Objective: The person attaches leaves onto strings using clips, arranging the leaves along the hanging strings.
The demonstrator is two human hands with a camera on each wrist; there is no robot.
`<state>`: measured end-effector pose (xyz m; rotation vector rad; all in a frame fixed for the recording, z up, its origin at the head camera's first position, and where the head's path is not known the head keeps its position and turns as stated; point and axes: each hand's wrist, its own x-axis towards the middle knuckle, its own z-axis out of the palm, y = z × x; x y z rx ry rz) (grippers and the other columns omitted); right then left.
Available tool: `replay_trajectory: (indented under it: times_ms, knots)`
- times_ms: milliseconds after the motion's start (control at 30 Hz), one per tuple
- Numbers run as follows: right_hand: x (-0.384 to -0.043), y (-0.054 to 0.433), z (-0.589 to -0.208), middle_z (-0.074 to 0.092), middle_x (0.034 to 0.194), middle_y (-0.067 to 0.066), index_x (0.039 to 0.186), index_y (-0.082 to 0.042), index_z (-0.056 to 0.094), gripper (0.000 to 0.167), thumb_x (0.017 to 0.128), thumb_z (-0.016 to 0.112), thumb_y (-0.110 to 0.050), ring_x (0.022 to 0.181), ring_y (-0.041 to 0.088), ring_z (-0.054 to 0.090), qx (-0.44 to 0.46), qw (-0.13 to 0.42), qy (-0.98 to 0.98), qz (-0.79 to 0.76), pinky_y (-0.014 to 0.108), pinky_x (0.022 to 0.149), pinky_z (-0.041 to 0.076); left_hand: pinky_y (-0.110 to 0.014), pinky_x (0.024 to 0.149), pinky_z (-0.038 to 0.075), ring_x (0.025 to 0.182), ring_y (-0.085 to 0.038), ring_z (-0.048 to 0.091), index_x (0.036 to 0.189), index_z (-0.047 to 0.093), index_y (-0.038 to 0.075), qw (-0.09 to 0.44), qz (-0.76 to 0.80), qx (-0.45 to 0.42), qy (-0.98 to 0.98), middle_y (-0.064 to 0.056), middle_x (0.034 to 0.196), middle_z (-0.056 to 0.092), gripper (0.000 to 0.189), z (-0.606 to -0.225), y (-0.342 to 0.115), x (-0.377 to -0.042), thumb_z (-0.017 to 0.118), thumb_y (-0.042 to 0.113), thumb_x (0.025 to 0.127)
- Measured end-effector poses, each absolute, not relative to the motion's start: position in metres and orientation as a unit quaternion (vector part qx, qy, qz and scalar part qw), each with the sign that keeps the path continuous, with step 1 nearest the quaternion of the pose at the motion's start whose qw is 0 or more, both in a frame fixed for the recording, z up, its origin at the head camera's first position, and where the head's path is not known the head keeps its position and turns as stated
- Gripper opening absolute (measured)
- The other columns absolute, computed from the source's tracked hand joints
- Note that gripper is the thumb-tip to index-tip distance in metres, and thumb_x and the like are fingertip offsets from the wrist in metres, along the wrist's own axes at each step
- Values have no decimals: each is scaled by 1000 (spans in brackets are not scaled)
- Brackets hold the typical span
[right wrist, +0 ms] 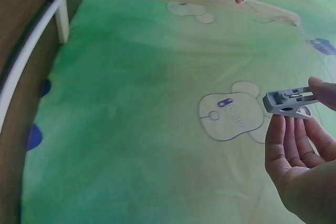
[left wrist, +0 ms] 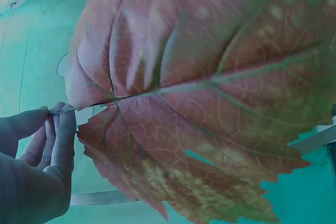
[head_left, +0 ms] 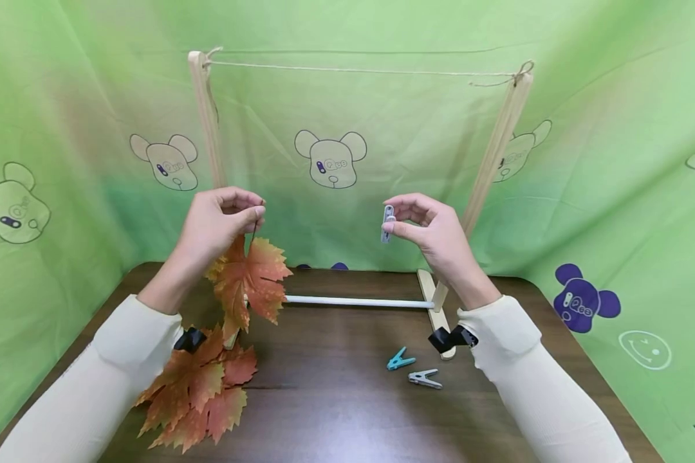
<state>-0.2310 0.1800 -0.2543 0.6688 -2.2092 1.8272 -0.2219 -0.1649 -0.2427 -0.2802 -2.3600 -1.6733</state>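
Between thumb and fingers my left hand [head_left: 222,215] pinches the thin stem of an orange-red artificial maple leaf [head_left: 257,276]. The leaf hangs below that hand, and its veined surface fills much of the left wrist view. My right hand [head_left: 431,228] pinches a grey clothespin [head_left: 387,224], seen close in the right wrist view with the thumb on one handle and fingertips under the other. Both hands are raised in front of a wooden frame [head_left: 495,148], beneath the string [head_left: 359,69] tied between its two posts.
More maple leaves [head_left: 194,399] lie piled at the table's left. A teal clothespin [head_left: 400,359] and another grey clothespin [head_left: 425,379] lie on the brown table [head_left: 324,399] at right. A white rod [head_left: 359,301] joins the frame's feet. Green printed cloth [head_left: 336,225] surrounds the table.
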Motion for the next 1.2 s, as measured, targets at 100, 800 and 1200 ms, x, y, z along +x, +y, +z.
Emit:
replay_trajectory:
  times_ms: [100, 800, 1200]
  knots:
    - [-232, 176, -246, 74, 98, -6, 114, -9, 74, 27, 90, 77, 3, 92, 11, 68, 230, 91, -726, 642, 20, 84, 56, -19, 72, 61, 75, -7, 73, 111, 73, -3, 118, -599, -91, -787, 11, 80, 74, 20, -237, -163, -225, 74, 12, 98]
    - [-250, 133, -193, 73, 96, 1, 108, -4, 74, 25, 86, 78, 9, 89, 14, 68, 247, 85, -684, 681, 22, 85, 58, -22, 73, 63, 74, -10, 74, 105, 74, -4, 170, -683, -113, -702, 1, 83, 75, 14, -200, -140, -250, 77, 4, 94]
    - [-257, 110, -173, 71, 95, 3, 105, -4, 72, 24, 86, 77, 10, 88, 15, 68, 256, 72, -669, 694, 22, 84, 58, -22, 73, 63, 74, -14, 73, 106, 73, -8, 187, -722, -120, -655, -2, 84, 75, 17, -187, -135, -259, 78, 0, 92]
